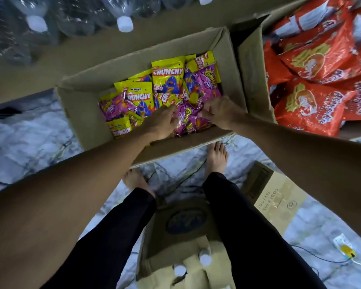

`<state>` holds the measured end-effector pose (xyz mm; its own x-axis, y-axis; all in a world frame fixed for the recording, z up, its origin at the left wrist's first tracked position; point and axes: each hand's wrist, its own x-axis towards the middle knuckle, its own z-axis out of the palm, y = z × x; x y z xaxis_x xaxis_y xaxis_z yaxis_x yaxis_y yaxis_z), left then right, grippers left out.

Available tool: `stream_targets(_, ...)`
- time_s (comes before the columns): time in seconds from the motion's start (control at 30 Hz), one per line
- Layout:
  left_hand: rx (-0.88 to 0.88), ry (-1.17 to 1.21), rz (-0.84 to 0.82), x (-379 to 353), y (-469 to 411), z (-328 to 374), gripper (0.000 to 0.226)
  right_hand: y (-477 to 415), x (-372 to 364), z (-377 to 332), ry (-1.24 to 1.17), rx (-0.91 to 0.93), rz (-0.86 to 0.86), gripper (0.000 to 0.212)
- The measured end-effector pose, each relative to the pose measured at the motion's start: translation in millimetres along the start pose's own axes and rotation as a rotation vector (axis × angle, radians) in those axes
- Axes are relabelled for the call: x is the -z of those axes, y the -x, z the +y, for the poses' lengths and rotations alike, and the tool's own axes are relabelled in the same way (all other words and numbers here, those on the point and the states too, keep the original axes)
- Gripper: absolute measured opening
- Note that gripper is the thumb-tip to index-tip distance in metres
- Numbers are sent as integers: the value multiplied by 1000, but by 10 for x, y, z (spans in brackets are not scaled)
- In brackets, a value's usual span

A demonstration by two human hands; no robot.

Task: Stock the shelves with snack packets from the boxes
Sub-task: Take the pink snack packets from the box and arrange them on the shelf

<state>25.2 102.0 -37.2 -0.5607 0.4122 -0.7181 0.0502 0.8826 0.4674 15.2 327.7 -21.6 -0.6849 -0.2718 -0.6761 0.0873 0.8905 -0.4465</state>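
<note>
- While both arms reach down into an open box [86,113] on the marbled floor [29,140], the left grip [163,120] and the right grip [219,111] meet over one pink packet [189,119] by the box's near wall.
- Left grip: fingers curled onto the packet's left side, grasping it.
- Right grip: fingertips pinching the same packet's right edge.
- Yellow packets [168,77] marked CRUNCHY lie loose in the box, mixed with more pink ones [207,84]; the pile covers the box's middle, near and right parts, and bare cardboard shows at its far-left corner.
- Just right of it a second box [251,76] stands open, heaped with red packets [313,105].
- Clear bottles [38,24] with white caps lie beyond the boxes, past a tan edge.
- Two bare feet [217,158] stand on the floor just beside the first box's near wall, legs in dark trousers.
- Flattened cardboard [279,203] lies to the right of the legs.
- Between the legs, a third carton [175,243] shows two white caps [204,259].
</note>
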Motion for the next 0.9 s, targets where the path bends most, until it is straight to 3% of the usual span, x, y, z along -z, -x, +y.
stream_targets(0.1, 21, 38, 19, -56, -357, -44, 55, -238, -588, 275, -48, -122, 74, 39)
stream_targets(0.13, 1, 26, 23, -82, -448, -56, 56, -228, -921, 516, 59, -325, 216, 32)
stream_targets(0.17, -24, 12, 30, -110, -526, -64, 56, -131, -1292, 639, 84, -519, 238, 29)
stream_targets(0.2, -50, -2, 36, -140, -595, -64, 57, -10, -1668, 719, -34, -603, 157, 33)
stream_targets(0.23, -74, -15, 32, -183, -657, -61, 59, 31, -2131, 861, -88, -678, 191, 38)
stream_targets(0.27, -94, -32, 21, -231, -715, -53, 60, 39, -2477, 1060, -126, -681, 363, 41)
stream_targets(0.3, -104, -51, 7, -276, -767, -49, 62, -15, -2656, 1181, -21, -700, 505, 41)
stream_targets(0.37, -111, -85, 11, -339, -847, -53, 62, -111, -2503, 1262, 79, -746, 601, 41)
stream_targets(0.43, -115, -117, 74, -348, -882, -69, 59, -75, -2537, 1270, -226, -855, 566, 39)
stream_targets(0.5, -106, -142, 115, -310, -869, -82, 60, -55, -2587, 1260, -338, -842, 537, 37)
stream_targets(0.57, -95, -176, 110, -262, -822, -100, 58, -71, -2614, 1362, -321, -808, 629, 36)
stream_targets(0.67, -60, -198, 58, -186, -738, -182, 40, -129, -2705, 1446, -479, -709, 583, 36)
stream_targets(0.73, -10, -110, 51, -156, -698, -278, 31, -154, -2808, 1509, -381, -659, 696, 37)
stream_targets(0.8, 44, 5, 67, -116, -670, -351, 26, -138, -2430, 1273, -369, -692, 783, 34)
stream_targets(0.9, 125, 127, 55, -65, -630, -444, 22, -127, -2386, 987, -464, -616, 728, 26)
